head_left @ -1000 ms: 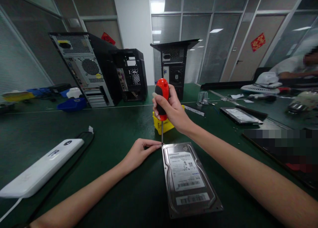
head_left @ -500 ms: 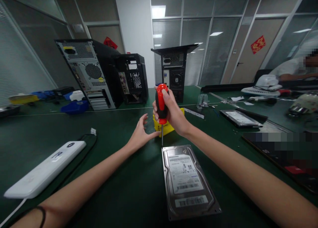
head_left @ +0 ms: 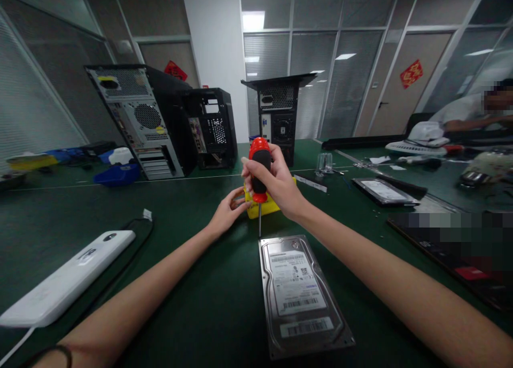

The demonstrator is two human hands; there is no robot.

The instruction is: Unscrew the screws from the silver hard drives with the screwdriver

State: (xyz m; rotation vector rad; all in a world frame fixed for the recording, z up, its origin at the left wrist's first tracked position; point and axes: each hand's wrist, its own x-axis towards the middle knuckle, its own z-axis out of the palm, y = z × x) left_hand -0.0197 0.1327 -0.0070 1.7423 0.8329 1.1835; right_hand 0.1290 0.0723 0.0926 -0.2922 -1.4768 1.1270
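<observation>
My right hand [head_left: 276,181] is wrapped round the red and black handle of a screwdriver [head_left: 262,164]. The screwdriver stands nearly upright, its shaft pointing down to the far left corner of a hard drive [head_left: 298,282]. That drive lies flat on the green table, label side up. Behind the screwdriver sits a yellow box [head_left: 262,209], partly covered by my right hand. My left hand [head_left: 228,210] has its fingers and thumb curled at the box's left edge, gripping it. What the box contains is hidden.
A white power strip [head_left: 76,277] with a cable lies at left. Computer cases [head_left: 140,122] stand at the back. To the right are another hard drive [head_left: 385,190], a clear plastic cup [head_left: 325,163] and a dark panel [head_left: 444,256]. A person [head_left: 460,114] sits far right.
My left hand's spread fingers have closed in on the yellow box's left edge. My right thumb has shifted from the top of the screwdriver handle to its side.
</observation>
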